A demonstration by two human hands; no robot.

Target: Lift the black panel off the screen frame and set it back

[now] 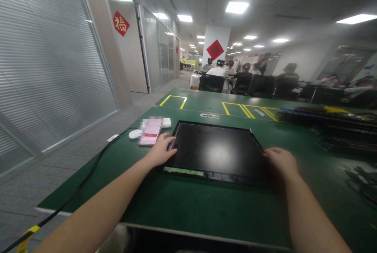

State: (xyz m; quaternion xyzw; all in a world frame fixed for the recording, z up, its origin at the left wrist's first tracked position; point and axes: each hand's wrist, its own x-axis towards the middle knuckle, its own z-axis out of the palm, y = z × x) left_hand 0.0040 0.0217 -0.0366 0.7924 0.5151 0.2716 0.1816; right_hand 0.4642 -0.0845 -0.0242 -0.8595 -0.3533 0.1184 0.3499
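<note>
A flat black display panel [218,149] lies face up on the green table, with a green circuit strip [184,172] along its near edge. My left hand [161,150] is at the panel's left edge, thumb and fingers apart, fingertips touching the rim. On the opposite side, my right hand [281,161] has its thumb and fingers closed on the panel's right edge. A thin dark strip of the frame [257,140] runs from the far right corner to those fingers. The underside of the panel is hidden.
A phone [150,131] and white rounded objects [166,122] lie left of the panel. Dark stacked parts [332,121] and cables [362,180] are at the right. A black cable [97,161] crosses the table's left edge. Several people sit beyond the table [203,210].
</note>
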